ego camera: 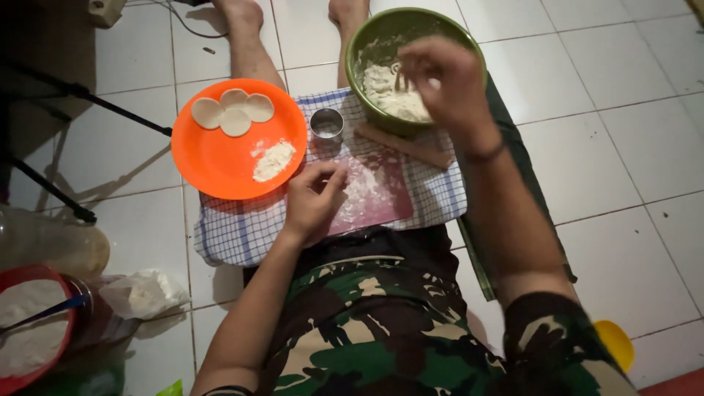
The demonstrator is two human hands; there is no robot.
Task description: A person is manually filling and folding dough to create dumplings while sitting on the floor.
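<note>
While right hand [440, 77] dips pinched fingers into dough in green bowl [367, 44], left hand [312, 198] rests, fingers loosely curled & empty, on floured board [378, 194] nr orange plate [220, 165].

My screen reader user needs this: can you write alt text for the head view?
Seen from above, a seated person's right hand reaches into a green bowl of dough, while the left hand rests on a floured board over a checked cloth. Beside it, an orange plate holds dough discs.

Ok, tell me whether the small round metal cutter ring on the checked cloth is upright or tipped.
Upright. The small round metal cutter ring stands on the blue-checked cloth with its open mouth facing up, beside the orange plastic plate.
</note>
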